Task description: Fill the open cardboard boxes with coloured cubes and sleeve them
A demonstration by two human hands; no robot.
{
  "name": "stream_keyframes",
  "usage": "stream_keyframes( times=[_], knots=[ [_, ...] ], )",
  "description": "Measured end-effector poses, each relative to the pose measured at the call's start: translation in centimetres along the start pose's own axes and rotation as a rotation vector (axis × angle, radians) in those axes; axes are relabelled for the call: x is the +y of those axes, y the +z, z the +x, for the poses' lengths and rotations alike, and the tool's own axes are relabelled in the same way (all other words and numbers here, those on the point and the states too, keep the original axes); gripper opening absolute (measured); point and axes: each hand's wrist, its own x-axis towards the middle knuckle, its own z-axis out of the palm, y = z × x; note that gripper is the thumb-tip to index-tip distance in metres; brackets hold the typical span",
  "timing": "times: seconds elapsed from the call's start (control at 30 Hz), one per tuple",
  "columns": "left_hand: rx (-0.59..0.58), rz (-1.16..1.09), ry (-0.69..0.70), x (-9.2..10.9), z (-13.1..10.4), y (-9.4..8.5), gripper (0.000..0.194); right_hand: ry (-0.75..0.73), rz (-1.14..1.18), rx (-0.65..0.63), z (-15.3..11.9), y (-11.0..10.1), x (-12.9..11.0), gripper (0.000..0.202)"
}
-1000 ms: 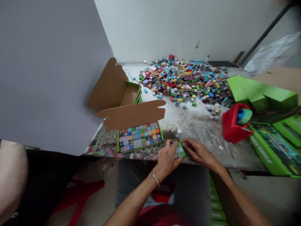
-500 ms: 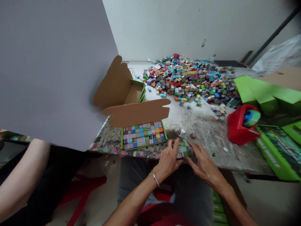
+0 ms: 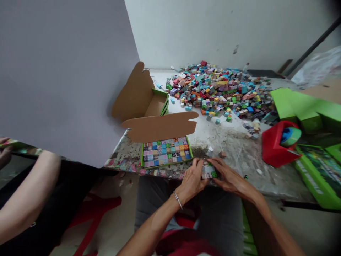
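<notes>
A small block of patterned cubes (image 3: pixel 209 170) lies at the table's front edge, pressed between my two hands. My left hand (image 3: pixel 193 176), with a silver bracelet at its wrist, closes on the left side of the cubes. Along their right side my right hand (image 3: pixel 229 176) rests its fingers and thumb. Just to the left sits an open green box (image 3: pixel 190 146) filled with rows of patterned cubes, its brown cardboard lid (image 3: pixel 162 127) raised behind it. A large heap of loose coloured cubes (image 3: pixel 213 87) spreads over the back of the table.
A red tape dispenser (image 3: pixel 274 145) stands right of my hands, beside green printed boxes (image 3: pixel 317 177). Another open cardboard box (image 3: pixel 135 92) is at the back left. A grey panel (image 3: pixel 66 78) fills the left, with another person's arm (image 3: pixel 34 195) below it.
My right hand has closed in against the right side of the small cube block. The whole view has shifted slightly, moving the table things rightward in the picture.
</notes>
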Motion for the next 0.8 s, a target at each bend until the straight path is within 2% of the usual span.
stream_keyframes(
  times=[0.1, 0.2, 0.3, 0.43, 0.57, 0.7, 0.8],
  knots=[
    [-0.010, 0.040, 0.005, 0.0, 0.1, 0.0, 0.055, -0.020, 0.018, -0.015, 0.2, 0.1, 0.6, 0.069],
    [-0.029, 0.064, 0.006, 0.0, 0.3, 0.0, 0.050, -0.030, 0.006, 0.005, 0.1, -0.2, 1.1, 0.064],
    [-0.014, 0.078, -0.024, 0.1, 0.3, 0.2, 0.051, 0.051, -0.083, 0.127, -0.4, -1.0, 1.7, 0.060],
    [0.050, 0.121, -0.114, 0.7, 0.4, 1.5, 0.055, 0.199, -0.249, 0.323, -1.3, -1.5, 1.7, 0.063],
    [0.077, 0.125, -0.193, 1.0, 0.3, 2.3, 0.070, 0.129, -0.268, 0.377, -2.5, 0.4, -0.3, 0.068],
    [0.011, -0.008, -0.069, 0.2, -1.1, 1.3, 0.088, 0.176, -0.227, 0.379, -3.0, 3.4, -3.4, 0.072],
    [-0.024, -0.082, 0.009, -0.5, -2.3, 0.4, 0.078, 0.235, -0.190, 0.425, -2.1, 4.9, -5.0, 0.064]
  ],
)
